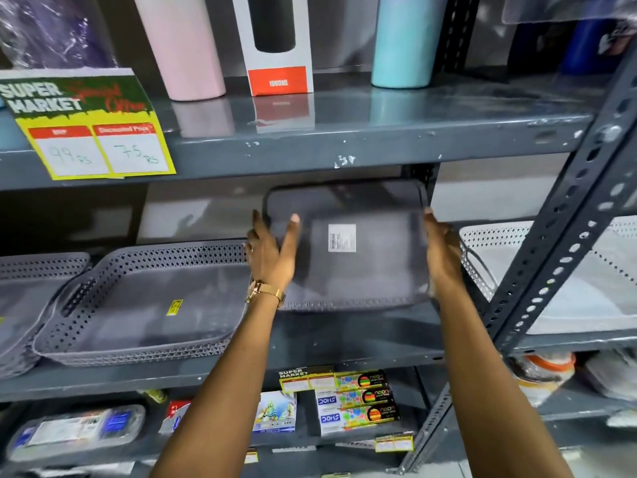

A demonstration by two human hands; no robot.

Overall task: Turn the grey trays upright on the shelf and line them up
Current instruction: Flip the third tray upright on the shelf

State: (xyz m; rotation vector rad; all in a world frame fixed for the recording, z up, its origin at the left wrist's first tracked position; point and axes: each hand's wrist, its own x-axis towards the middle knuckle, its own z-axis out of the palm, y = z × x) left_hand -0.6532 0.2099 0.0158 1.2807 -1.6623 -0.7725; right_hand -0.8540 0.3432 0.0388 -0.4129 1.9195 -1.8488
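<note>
Both hands, left [272, 251] and right [443, 250], grip a tilted grey tray [358, 270] by its sides.

Counts of what is seen on the shelves

Three grey trays or tray stacks are counted: one tilted tray [348, 243], one stack [138, 305] beside it, and one stack [20, 305] cut off at the frame edge. One white basket [551, 270] is seen, two tumblers, pink [182, 46] and teal [403, 39], one boxed bottle [275, 43], one price sign [86, 122], and two hands.
</note>
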